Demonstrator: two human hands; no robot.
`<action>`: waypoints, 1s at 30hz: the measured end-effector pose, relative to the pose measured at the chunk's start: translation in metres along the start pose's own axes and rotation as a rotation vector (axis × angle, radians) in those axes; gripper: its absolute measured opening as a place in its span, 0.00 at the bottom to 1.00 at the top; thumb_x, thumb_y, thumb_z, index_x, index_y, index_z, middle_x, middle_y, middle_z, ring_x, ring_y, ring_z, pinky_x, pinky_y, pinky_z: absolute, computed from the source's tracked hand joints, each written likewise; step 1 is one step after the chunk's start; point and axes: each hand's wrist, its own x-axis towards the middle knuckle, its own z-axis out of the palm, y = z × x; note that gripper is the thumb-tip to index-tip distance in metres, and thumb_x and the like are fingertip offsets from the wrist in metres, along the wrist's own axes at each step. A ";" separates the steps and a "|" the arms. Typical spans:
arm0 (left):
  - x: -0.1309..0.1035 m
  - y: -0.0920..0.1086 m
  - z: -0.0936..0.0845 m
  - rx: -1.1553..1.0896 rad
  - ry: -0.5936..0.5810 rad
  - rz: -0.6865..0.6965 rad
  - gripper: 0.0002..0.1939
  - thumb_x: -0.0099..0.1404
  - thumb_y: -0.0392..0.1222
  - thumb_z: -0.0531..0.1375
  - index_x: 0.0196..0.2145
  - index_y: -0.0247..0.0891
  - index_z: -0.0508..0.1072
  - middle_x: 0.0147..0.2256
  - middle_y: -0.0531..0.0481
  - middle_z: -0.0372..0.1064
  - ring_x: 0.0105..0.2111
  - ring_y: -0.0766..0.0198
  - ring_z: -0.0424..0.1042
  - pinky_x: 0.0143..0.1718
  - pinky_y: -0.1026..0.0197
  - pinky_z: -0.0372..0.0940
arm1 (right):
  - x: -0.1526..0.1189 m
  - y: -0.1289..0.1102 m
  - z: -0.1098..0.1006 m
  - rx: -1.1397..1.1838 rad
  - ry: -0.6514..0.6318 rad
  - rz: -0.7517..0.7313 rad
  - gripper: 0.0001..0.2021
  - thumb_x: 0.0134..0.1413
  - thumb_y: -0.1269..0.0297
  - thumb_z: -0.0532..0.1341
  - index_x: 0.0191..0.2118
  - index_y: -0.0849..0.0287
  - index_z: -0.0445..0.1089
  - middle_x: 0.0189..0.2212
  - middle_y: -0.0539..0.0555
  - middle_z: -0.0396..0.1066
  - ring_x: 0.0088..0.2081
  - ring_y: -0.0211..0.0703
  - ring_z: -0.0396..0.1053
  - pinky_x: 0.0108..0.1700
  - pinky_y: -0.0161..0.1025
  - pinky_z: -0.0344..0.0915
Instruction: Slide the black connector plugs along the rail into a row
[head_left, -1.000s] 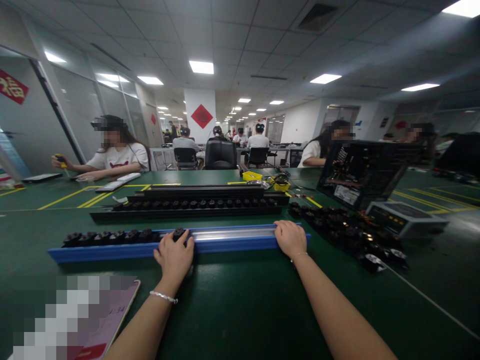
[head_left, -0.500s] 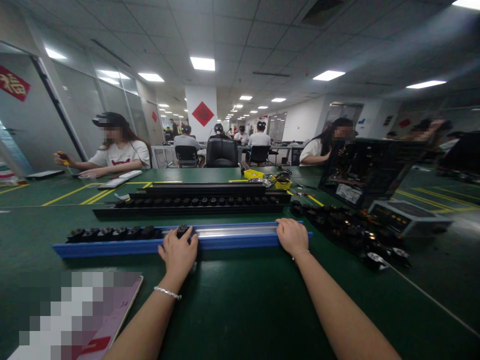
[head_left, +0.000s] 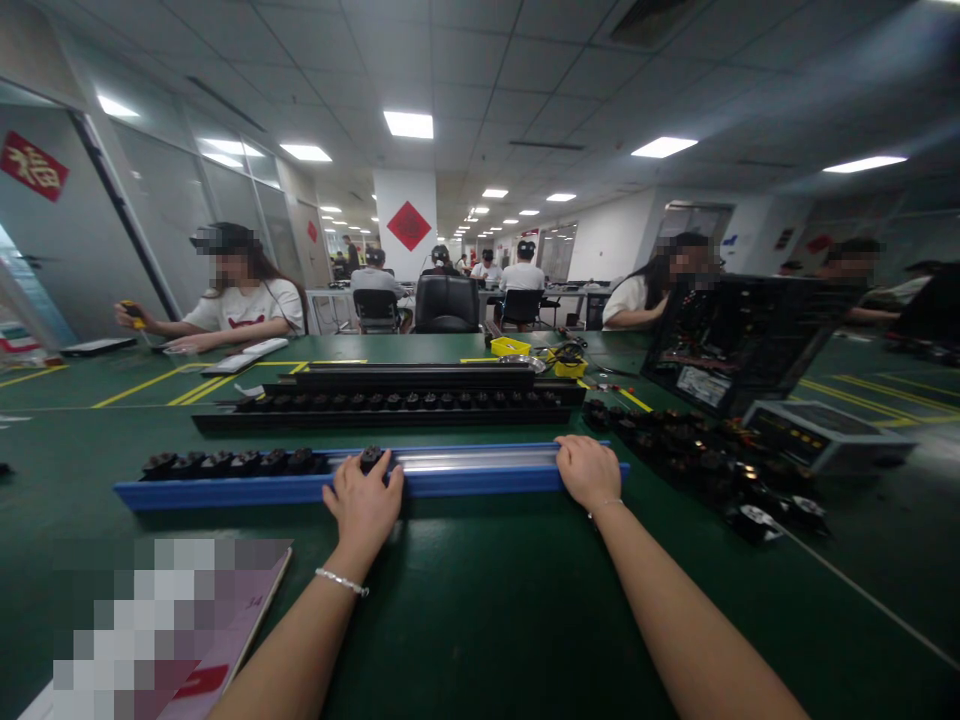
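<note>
A long blue channel rail [head_left: 480, 482] with a shiny metal inside lies crosswise on the green table. Several black socket modules [head_left: 245, 462] stand in a row in its left part. My left hand [head_left: 365, 505] is at the rail's middle, fingers closed round one more black module [head_left: 371, 458], which sits apart from the row and is partly hidden by the fingers. My right hand [head_left: 590, 472] is wrapped over the rail's right end, thumb side hidden. Between my hands the rail's inside shows bare.
Behind lie black rails [head_left: 390, 418], one filled with modules. Loose black modules [head_left: 697, 455] are piled right, near a grey power supply [head_left: 821, 440] and an open computer case [head_left: 750, 345]. A pink booklet [head_left: 240, 620] lies front left. Co-workers sit across the table.
The view has shifted slightly, moving everything a little to the right. Both hands keep their places on the rail. A person at far right has lowered a raised arm.
</note>
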 end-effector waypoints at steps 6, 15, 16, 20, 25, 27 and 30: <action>0.000 0.000 -0.002 0.001 -0.014 0.002 0.24 0.63 0.53 0.44 0.52 0.49 0.67 0.57 0.40 0.54 0.59 0.48 0.48 0.56 0.37 0.45 | -0.001 -0.001 -0.002 -0.003 -0.011 0.002 0.19 0.57 0.65 0.45 0.44 0.55 0.72 0.45 0.51 0.71 0.49 0.41 0.64 0.49 0.40 0.55; -0.002 0.001 -0.001 0.007 -0.008 0.031 0.24 0.63 0.54 0.44 0.52 0.49 0.66 0.57 0.40 0.55 0.60 0.48 0.47 0.56 0.36 0.44 | 0.000 -0.003 -0.004 -0.013 -0.011 0.000 0.18 0.56 0.66 0.46 0.43 0.55 0.72 0.45 0.51 0.71 0.48 0.41 0.64 0.48 0.39 0.55; -0.002 0.001 0.000 0.008 -0.003 0.033 0.24 0.63 0.54 0.44 0.52 0.49 0.66 0.57 0.40 0.55 0.60 0.48 0.48 0.55 0.36 0.44 | 0.000 -0.003 -0.004 -0.015 -0.010 0.000 0.18 0.56 0.66 0.46 0.43 0.56 0.72 0.45 0.52 0.71 0.48 0.41 0.64 0.48 0.39 0.55; -0.001 -0.001 0.003 0.014 0.007 0.042 0.24 0.63 0.54 0.44 0.52 0.49 0.66 0.57 0.40 0.55 0.60 0.49 0.47 0.56 0.36 0.44 | 0.001 -0.002 -0.003 -0.013 -0.019 -0.004 0.18 0.56 0.66 0.46 0.43 0.56 0.72 0.45 0.51 0.72 0.48 0.41 0.64 0.48 0.38 0.55; -0.001 -0.002 0.004 0.009 -0.010 0.044 0.25 0.63 0.55 0.44 0.53 0.49 0.65 0.57 0.39 0.54 0.60 0.49 0.46 0.56 0.35 0.43 | 0.000 -0.002 -0.003 -0.018 -0.014 0.002 0.18 0.56 0.66 0.47 0.44 0.55 0.72 0.45 0.51 0.71 0.48 0.41 0.64 0.48 0.39 0.55; -0.001 -0.002 0.003 0.004 -0.017 0.040 0.25 0.63 0.56 0.44 0.53 0.49 0.65 0.57 0.39 0.54 0.61 0.48 0.46 0.56 0.35 0.43 | 0.000 -0.002 -0.003 -0.015 -0.014 0.000 0.18 0.56 0.66 0.47 0.44 0.55 0.72 0.45 0.51 0.71 0.48 0.41 0.64 0.48 0.39 0.55; -0.001 -0.001 0.002 -0.004 -0.028 0.035 0.25 0.63 0.56 0.44 0.53 0.49 0.65 0.58 0.39 0.54 0.61 0.48 0.45 0.56 0.35 0.42 | 0.000 -0.002 -0.004 -0.006 -0.016 -0.003 0.19 0.56 0.65 0.46 0.44 0.55 0.72 0.45 0.51 0.71 0.49 0.41 0.64 0.49 0.39 0.55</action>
